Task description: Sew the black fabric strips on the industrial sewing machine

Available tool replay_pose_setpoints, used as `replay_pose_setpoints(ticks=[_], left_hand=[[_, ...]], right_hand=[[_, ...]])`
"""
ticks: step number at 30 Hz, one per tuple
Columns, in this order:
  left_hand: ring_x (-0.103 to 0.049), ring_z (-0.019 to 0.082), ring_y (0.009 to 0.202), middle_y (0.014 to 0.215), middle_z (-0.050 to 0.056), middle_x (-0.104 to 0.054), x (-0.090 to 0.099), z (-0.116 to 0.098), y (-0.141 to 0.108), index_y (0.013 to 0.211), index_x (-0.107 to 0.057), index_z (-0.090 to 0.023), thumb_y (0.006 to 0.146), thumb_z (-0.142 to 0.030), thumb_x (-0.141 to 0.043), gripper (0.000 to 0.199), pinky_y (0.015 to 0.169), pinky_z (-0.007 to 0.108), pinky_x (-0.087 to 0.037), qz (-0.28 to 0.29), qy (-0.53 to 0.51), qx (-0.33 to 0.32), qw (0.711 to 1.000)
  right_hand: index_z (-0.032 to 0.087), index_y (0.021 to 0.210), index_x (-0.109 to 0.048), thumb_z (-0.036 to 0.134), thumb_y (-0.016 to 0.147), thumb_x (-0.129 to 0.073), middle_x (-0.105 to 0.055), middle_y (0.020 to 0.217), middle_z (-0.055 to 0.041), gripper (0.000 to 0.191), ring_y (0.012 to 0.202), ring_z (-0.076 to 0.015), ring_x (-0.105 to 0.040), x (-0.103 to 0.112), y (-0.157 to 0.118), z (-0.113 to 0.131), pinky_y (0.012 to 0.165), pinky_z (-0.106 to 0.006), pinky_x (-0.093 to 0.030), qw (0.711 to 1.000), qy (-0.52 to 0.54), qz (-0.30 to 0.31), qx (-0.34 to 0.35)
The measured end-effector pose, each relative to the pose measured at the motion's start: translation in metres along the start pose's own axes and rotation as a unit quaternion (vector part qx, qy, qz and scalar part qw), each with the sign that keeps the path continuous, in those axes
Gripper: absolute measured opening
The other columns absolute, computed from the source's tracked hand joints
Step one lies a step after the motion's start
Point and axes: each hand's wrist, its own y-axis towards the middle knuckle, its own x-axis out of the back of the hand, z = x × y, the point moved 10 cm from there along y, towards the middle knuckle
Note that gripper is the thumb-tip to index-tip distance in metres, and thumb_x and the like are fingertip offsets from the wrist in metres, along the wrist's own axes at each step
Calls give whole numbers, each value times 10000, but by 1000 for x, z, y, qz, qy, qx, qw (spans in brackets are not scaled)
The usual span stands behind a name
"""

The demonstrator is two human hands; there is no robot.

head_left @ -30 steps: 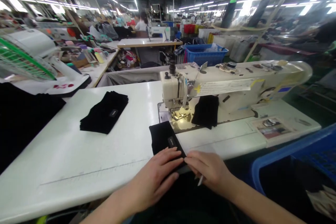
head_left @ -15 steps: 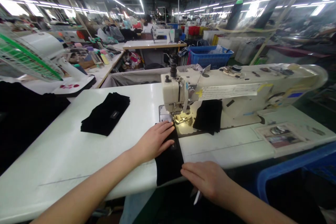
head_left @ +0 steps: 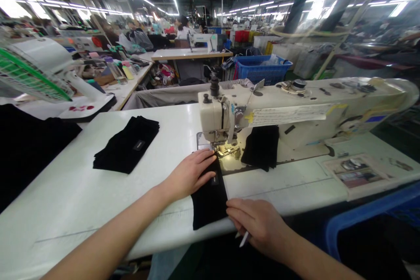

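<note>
A black fabric piece [head_left: 210, 210] with a small dark label lies on the table, its far end at the needle area of the sewing machine [head_left: 216, 118]. My left hand [head_left: 192, 175] rests flat on its upper part, fingertips close to the presser foot. At the near right edge of the cloth, my right hand [head_left: 256, 223] has its fingers together, the tips touching the edge. Out from beneath that hand sticks a slim pale pointed tool [head_left: 244, 239]; its other end is hidden in the palm.
A stack of black labelled pieces [head_left: 127, 145] lies left, and more black pieces [head_left: 261, 146] sit under the machine arm. A white fan [head_left: 46, 65] stands back left beside dark cloth [head_left: 29, 148]. A blue crate [head_left: 331, 236] is at lower right.
The view has shifted slightly. The label on the cloth shows more clearly beside my left thumb. Both hands keep nearly the same places on the fabric.
</note>
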Motion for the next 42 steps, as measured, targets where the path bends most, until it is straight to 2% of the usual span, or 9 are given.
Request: replay_pose_setpoints(ticks=[4, 21, 35, 39, 42], left_hand=[[-501, 292, 1338, 1433, 147, -540, 1, 1, 0, 1355, -567, -155, 1010, -355, -483, 407, 1096, 491, -469, -9, -7, 2, 1000], [-501, 278, 1341, 1443, 132, -537, 0, 3, 1, 1375, -550, -186, 1007, -370, -498, 415, 1102, 494, -459, -12, -12, -1, 1000], [-490, 279, 1358, 1461, 135, -526, 0, 6, 5, 1365, -561, -160, 1006, -358, -502, 415, 1129, 486, -433, 10, -2, 1, 1000], [-493, 310, 1352, 1439, 151, -544, 9, -7, -1, 1322, -596, -142, 1002, -308, -501, 373, 1128, 554, -418, -19, 32, 8, 999], [-600, 274, 1221, 1287, 135, -651, 17, -39, -17, 1207, -665, -150, 1008, -247, -461, 301, 1034, 482, -528, -35, 17, -23, 999]], right_hand=[[181, 1073, -651, 99, 960, -449, -725, 1090, -119, 246, 863, -195, -713, 2, 1, -1, 699, -279, -562, 1000, 17, -2, -6], [164, 1031, -641, 115, 972, -418, -716, 1060, -116, 235, 825, -190, -694, 3, 4, 0, 646, -273, -525, 1000, 5, 7, -12], [135, 1054, -639, 86, 936, -410, -716, 1091, -127, 262, 782, -200, -694, 2, 10, 4, 605, -296, -511, 999, -33, 40, -10], [101, 1139, -634, 85, 936, -385, -706, 1178, -152, 322, 761, -209, -696, 0, 5, 9, 569, -318, -516, 995, -82, 49, 14], [84, 1186, -627, 100, 960, -385, -689, 1231, -154, 332, 773, -218, -700, -3, 1, 12, 552, -332, -521, 992, -108, 61, 24]])
